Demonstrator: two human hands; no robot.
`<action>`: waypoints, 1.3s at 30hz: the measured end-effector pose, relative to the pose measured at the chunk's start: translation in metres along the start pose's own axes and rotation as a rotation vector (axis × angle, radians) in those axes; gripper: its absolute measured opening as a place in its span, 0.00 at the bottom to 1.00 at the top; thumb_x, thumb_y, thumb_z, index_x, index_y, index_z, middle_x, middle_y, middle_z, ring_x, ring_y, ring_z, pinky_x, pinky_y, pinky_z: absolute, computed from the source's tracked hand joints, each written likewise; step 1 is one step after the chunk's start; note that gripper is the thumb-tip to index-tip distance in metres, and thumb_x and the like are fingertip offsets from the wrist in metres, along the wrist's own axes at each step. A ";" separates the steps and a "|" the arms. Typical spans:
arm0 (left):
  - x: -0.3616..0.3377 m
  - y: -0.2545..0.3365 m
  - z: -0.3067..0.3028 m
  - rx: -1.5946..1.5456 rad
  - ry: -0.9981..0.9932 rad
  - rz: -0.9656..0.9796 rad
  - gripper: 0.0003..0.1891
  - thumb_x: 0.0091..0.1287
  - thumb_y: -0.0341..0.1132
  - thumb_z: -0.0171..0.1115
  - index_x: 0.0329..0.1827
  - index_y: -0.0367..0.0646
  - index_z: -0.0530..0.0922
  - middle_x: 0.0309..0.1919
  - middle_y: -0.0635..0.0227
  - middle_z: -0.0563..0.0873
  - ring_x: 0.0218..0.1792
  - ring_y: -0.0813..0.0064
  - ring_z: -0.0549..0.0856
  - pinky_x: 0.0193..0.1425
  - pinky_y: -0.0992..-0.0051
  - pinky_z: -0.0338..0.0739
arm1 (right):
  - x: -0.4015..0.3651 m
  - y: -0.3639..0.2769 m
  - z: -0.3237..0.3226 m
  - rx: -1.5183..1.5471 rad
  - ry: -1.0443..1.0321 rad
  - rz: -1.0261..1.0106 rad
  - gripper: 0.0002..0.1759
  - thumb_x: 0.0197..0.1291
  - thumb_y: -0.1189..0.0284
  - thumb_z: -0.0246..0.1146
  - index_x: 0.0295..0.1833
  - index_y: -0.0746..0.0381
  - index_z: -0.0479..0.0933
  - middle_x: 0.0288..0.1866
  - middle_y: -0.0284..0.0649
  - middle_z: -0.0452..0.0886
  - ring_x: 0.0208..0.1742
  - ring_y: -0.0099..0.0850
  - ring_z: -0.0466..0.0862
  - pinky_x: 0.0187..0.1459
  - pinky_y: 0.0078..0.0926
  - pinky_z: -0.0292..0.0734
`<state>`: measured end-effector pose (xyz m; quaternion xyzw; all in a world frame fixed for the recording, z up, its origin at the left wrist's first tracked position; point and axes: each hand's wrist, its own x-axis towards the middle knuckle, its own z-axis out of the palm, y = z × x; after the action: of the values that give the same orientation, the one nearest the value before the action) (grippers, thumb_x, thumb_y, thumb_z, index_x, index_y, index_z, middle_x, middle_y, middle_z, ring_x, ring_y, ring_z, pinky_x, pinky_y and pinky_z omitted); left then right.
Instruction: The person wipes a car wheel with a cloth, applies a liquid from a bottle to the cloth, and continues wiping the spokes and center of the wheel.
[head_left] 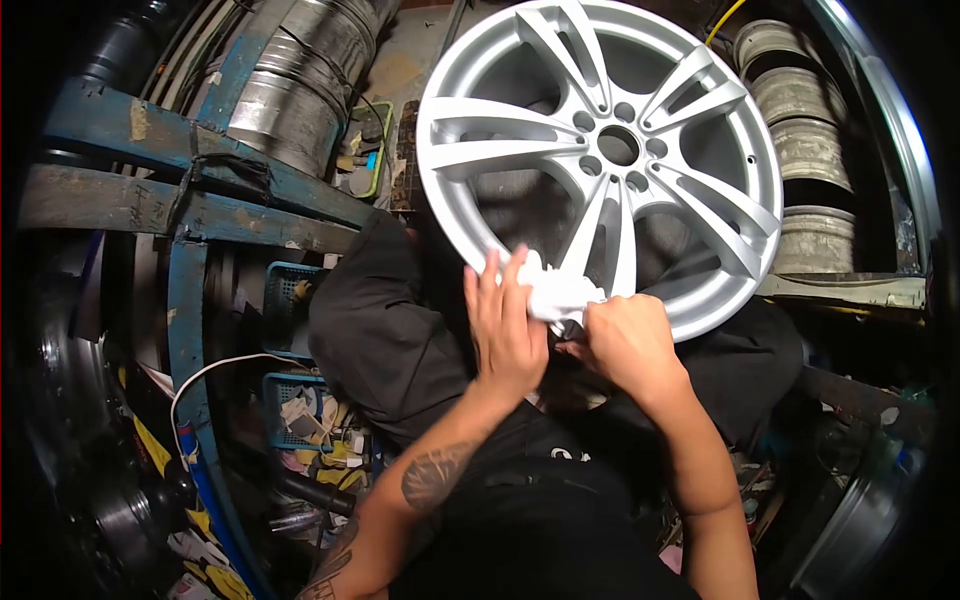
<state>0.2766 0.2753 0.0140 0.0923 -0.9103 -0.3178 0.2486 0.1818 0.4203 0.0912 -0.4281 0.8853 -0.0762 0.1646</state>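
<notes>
A silver alloy wheel with paired spokes lies tilted over my lap, its lower rim near my hands. Bunched white cloth sits at the lower left of the rim, between both hands. My left hand is beside the cloth with its fingers stretched out and apart, the fingertips near the rim. My right hand is closed at the right end of the cloth, fingers curled round it. A small dark piece shows under the cloth between the hands; what it is cannot be made out.
Blue metal frame bars stand at the left, with stacked metal wheels behind them. Blue baskets hold scraps. A green tray lies beyond my knee. More wheels are stacked at the right, above a ledge.
</notes>
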 end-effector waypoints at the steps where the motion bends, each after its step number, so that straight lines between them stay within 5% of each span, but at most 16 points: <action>1: -0.016 0.005 -0.003 -0.076 0.002 -0.023 0.21 0.60 0.20 0.52 0.59 0.32 0.73 0.73 0.49 0.76 0.80 0.42 0.66 0.83 0.39 0.45 | -0.001 0.002 0.002 0.003 0.015 -0.015 0.20 0.48 0.56 0.80 0.26 0.61 0.84 0.22 0.43 0.85 0.26 0.41 0.88 0.32 0.38 0.80; 5: -0.035 -0.003 -0.026 0.099 -0.124 0.072 0.15 0.58 0.19 0.51 0.47 0.40 0.73 0.71 0.50 0.80 0.79 0.49 0.70 0.83 0.35 0.42 | -0.007 0.005 0.004 -0.020 0.052 -0.011 0.18 0.47 0.59 0.80 0.27 0.60 0.82 0.21 0.44 0.83 0.25 0.46 0.86 0.33 0.42 0.79; 9: -0.002 -0.026 -0.055 0.347 -0.126 0.045 0.14 0.60 0.24 0.54 0.48 0.37 0.79 0.72 0.53 0.79 0.79 0.49 0.68 0.82 0.33 0.38 | -0.007 0.004 0.007 0.012 0.058 -0.003 0.18 0.47 0.59 0.79 0.27 0.60 0.80 0.21 0.45 0.83 0.25 0.47 0.85 0.33 0.43 0.79; 13: -0.011 -0.012 -0.056 0.278 -0.261 0.145 0.15 0.61 0.31 0.60 0.52 0.39 0.81 0.67 0.58 0.82 0.78 0.51 0.71 0.79 0.27 0.41 | -0.006 0.004 0.006 -0.026 0.071 -0.019 0.17 0.47 0.61 0.78 0.26 0.60 0.80 0.20 0.45 0.82 0.24 0.45 0.86 0.33 0.41 0.80; 17: -0.028 -0.006 -0.039 -0.015 -0.254 0.331 0.06 0.63 0.29 0.60 0.42 0.42 0.78 0.65 0.52 0.82 0.70 0.53 0.80 0.83 0.38 0.48 | -0.004 0.006 0.015 -0.019 0.089 -0.006 0.16 0.47 0.61 0.78 0.26 0.59 0.81 0.19 0.45 0.82 0.23 0.45 0.86 0.32 0.40 0.81; 21: -0.005 -0.018 -0.042 0.151 -0.138 0.176 0.06 0.66 0.30 0.60 0.43 0.43 0.80 0.66 0.51 0.76 0.69 0.56 0.80 0.81 0.36 0.49 | -0.004 0.007 0.010 -0.012 0.082 -0.035 0.16 0.47 0.62 0.78 0.25 0.60 0.81 0.18 0.46 0.82 0.22 0.46 0.85 0.30 0.41 0.80; 25: -0.021 -0.001 -0.034 0.216 -0.129 0.159 0.12 0.63 0.32 0.60 0.48 0.41 0.82 0.67 0.47 0.77 0.75 0.57 0.73 0.71 0.55 0.55 | -0.001 0.006 0.010 -0.050 0.089 -0.016 0.16 0.46 0.61 0.78 0.24 0.60 0.80 0.18 0.47 0.82 0.22 0.47 0.85 0.29 0.42 0.79; 36: -0.020 0.005 -0.042 0.130 -0.147 0.060 0.16 0.56 0.27 0.57 0.48 0.40 0.79 0.66 0.47 0.79 0.75 0.60 0.73 0.68 0.56 0.57 | 0.001 0.002 0.006 -0.090 0.048 -0.005 0.19 0.45 0.59 0.79 0.24 0.61 0.80 0.18 0.47 0.82 0.21 0.46 0.85 0.29 0.43 0.79; 38: -0.020 0.017 -0.050 0.009 -0.175 -0.034 0.14 0.60 0.25 0.58 0.49 0.40 0.79 0.67 0.48 0.77 0.61 0.61 0.84 0.70 0.57 0.56 | 0.001 0.002 0.011 -0.109 0.085 -0.010 0.19 0.44 0.59 0.79 0.24 0.60 0.80 0.18 0.46 0.82 0.21 0.45 0.85 0.29 0.42 0.79; 39: -0.015 0.020 -0.054 -0.050 -0.169 -0.065 0.14 0.59 0.25 0.57 0.49 0.39 0.79 0.65 0.48 0.78 0.63 0.60 0.81 0.70 0.56 0.57 | 0.000 0.003 0.014 -0.119 0.101 -0.010 0.19 0.44 0.58 0.79 0.24 0.60 0.80 0.18 0.46 0.82 0.22 0.45 0.85 0.29 0.42 0.79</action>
<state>0.3169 0.2673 0.0566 0.0883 -0.9165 -0.3547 0.1628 0.1846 0.4218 0.0769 -0.4372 0.8933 -0.0458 0.0936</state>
